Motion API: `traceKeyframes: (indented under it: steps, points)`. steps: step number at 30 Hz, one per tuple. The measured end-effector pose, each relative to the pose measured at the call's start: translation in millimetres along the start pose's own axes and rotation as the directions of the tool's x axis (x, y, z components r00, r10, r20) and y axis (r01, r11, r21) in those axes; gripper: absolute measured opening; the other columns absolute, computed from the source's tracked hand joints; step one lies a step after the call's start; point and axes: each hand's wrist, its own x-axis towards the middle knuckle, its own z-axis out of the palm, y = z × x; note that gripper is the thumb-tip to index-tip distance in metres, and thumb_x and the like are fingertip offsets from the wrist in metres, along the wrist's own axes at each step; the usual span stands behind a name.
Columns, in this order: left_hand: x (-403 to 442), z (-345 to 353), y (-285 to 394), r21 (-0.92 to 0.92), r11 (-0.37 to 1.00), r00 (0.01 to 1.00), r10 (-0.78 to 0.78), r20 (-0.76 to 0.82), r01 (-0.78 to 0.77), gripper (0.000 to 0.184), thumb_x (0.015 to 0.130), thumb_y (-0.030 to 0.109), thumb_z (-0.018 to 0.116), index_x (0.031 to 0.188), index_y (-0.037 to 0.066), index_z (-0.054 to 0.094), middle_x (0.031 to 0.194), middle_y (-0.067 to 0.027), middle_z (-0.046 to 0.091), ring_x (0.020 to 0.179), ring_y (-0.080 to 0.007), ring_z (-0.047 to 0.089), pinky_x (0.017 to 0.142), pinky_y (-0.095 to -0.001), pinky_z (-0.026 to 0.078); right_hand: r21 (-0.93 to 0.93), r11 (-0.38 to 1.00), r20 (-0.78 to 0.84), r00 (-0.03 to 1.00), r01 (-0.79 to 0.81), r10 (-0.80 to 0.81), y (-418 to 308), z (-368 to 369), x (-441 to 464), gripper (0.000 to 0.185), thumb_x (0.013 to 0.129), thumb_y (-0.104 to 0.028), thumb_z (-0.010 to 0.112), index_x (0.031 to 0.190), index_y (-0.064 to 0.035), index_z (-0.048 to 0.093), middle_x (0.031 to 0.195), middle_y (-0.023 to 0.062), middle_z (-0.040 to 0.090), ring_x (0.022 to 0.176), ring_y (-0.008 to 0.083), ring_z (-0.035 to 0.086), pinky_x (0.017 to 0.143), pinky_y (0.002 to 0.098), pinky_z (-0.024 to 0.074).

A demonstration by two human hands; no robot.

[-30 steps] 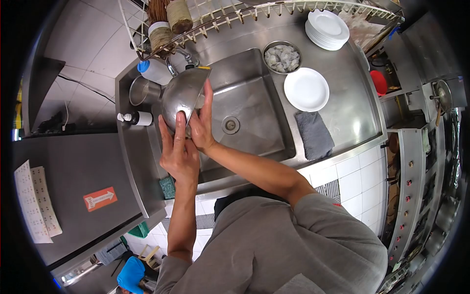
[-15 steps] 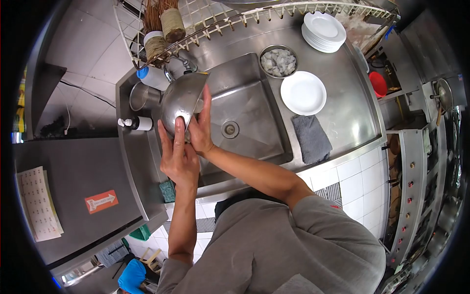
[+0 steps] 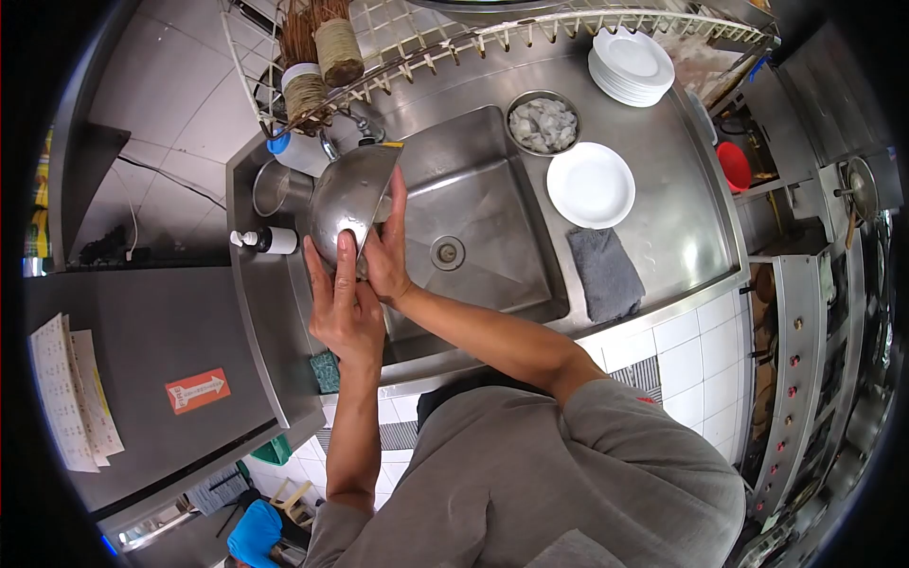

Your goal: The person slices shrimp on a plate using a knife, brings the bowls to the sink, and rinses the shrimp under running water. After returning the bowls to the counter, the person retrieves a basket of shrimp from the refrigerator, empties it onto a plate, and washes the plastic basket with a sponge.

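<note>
I'm standing in a restaurant-style kitchen: a steel sink (image 3: 488,204) spreads below the right hand (image 3: 386,257), a stack of white plates (image 3: 632,68) ahead and rightward of it, a knobbed steel range (image 3: 788,407) well off to its right.

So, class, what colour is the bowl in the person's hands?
The bowl is shiny silver-grey; it shows best in the head view.

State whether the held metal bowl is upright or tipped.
Tipped: from above, the metal bowl shows its rim nearly edge-on, its rounded outside facing the picture's left.
</note>
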Motion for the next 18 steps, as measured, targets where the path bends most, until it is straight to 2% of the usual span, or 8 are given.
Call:
traceKeyframes:
  steps: [10, 12, 13, 14, 15, 16, 17, 18]
  points:
    - [-2.4, 4.5, -2.2, -0.022, 0.998, 0.997, -0.053, 0.048, 0.054, 0.064, 0.073, -0.012, 0.056, 0.130, 0.017, 0.062, 0.133, -0.0258, 0.054, 0.098, -0.0371, 0.068, 0.067, -0.0344, 0.056, 0.038, 0.999, 0.005, 1.000, -0.002, 0.002, 1.5, -3.3, 1.6, 0.087, 0.089, -0.028, 0.061, 0.152, 0.0013, 0.008, 0.155, 0.0210, 0.017, 0.144, 0.0315, 0.019, 0.116, 0.0402, 0.0166]
    - [-4.1, 9.9, -2.5, -0.052, 0.995, 0.994, -0.076, 0.074, 0.080, 0.064, 0.075, -0.012, 0.055, 0.134, 0.014, 0.059, 0.132, -0.0240, 0.057, 0.097, -0.0348, 0.069, 0.070, -0.0334, 0.057, -0.163, 0.986, -0.027, 0.998, 0.045, -0.050, -5.6, -5.3, 6.2, 0.090, 0.086, -0.034, 0.066, 0.152, -0.0013, 0.014, 0.154, 0.0231, 0.018, 0.143, 0.0366, 0.019, 0.115, 0.0464, 0.0187]
    - [-7.4, 16.4, -2.4, -0.378, 0.846, 0.927, -0.335, 0.169, 0.374, 0.063, 0.079, -0.011, 0.053, 0.138, 0.010, 0.052, 0.131, -0.0188, 0.059, 0.103, -0.0301, 0.067, 0.076, -0.0329, 0.056, -0.170, 0.984, -0.029, 0.998, 0.044, -0.050, -13.1, -8.9, 6.9, 0.090, 0.086, -0.034, 0.066, 0.152, -0.0013, 0.014, 0.154, 0.0231, 0.018, 0.143, 0.0366, 0.019, 0.115, 0.0464, 0.0187]
    - [-12.3, 24.3, -2.2, -0.614, 0.513, 0.787, -0.513, 0.342, 0.600, 0.062, 0.083, -0.011, 0.051, 0.143, 0.006, 0.045, 0.129, -0.0137, 0.060, 0.109, -0.0253, 0.065, 0.083, -0.0323, 0.055, -0.511, 0.857, 0.002, 0.997, 0.065, -0.074, -22.9, -15.9, 5.6, 0.089, 0.085, -0.030, 0.069, 0.152, -0.0036, 0.017, 0.152, 0.0239, 0.022, 0.140, 0.0377, 0.025, 0.114, 0.0455, 0.0229]
    - [-21.8, 34.8, -4.2, -0.619, 0.504, 0.786, -0.510, 0.350, 0.603, 0.062, 0.083, -0.011, 0.051, 0.143, 0.006, 0.045, 0.129, -0.0137, 0.060, 0.109, -0.0253, 0.065, 0.083, -0.0323, 0.055, -0.785, 0.614, 0.038, 0.996, 0.083, -0.086, -34.5, -24.2, 4.9, 0.088, 0.084, -0.026, 0.072, 0.152, -0.0059, 0.019, 0.150, 0.0247, 0.026, 0.137, 0.0389, 0.031, 0.112, 0.0446, 0.0271]
    - [-34.9, 47.0, -6.8, -0.641, 0.210, 0.628, -0.564, 0.537, 0.738, 0.061, 0.087, -0.008, 0.051, 0.145, 0.005, 0.041, 0.127, -0.0128, 0.061, 0.103, -0.0215, 0.065, 0.080, -0.0293, 0.054, -0.881, 0.471, 0.030, 1.000, 0.027, 0.000, -44.9, -35.6, 3.3, 0.091, 0.079, -0.032, 0.078, 0.150, -0.0066, 0.027, 0.151, 0.0283, 0.023, 0.137, 0.0452, 0.029, 0.112, 0.0477, 0.0266]
    - [-45.9, 59.6, -8.2, -0.584, -0.102, 0.450, -0.536, 0.714, 0.805, 0.060, 0.090, -0.006, 0.051, 0.147, 0.004, 0.036, 0.124, -0.0119, 0.061, 0.098, -0.0177, 0.065, 0.077, -0.0263, 0.054, -0.889, 0.458, 0.024, 1.000, 0.023, -0.005, -53.8, -52.9, 2.4, 0.091, 0.079, -0.032, 0.078, 0.150, -0.0066, 0.027, 0.151, 0.0283, 0.023, 0.137, 0.0452, 0.029, 0.112, 0.0477, 0.0266]
    - [-49.9, 74.1, 4.9, -0.488, -0.260, 0.272, -0.576, 0.771, 0.833, 0.059, 0.091, -0.002, 0.053, 0.147, 0.005, 0.035, 0.119, -0.0141, 0.062, 0.091, -0.0179, 0.066, 0.070, -0.0262, 0.055, -0.897, 0.441, 0.005, 0.998, -0.025, 0.067, -62.8, -74.3, 1.3, 0.086, 0.081, -0.030, 0.077, 0.149, -0.0067, 0.029, 0.151, 0.0272, 0.023, 0.138, 0.0432, 0.030, 0.112, 0.0473, 0.0271]
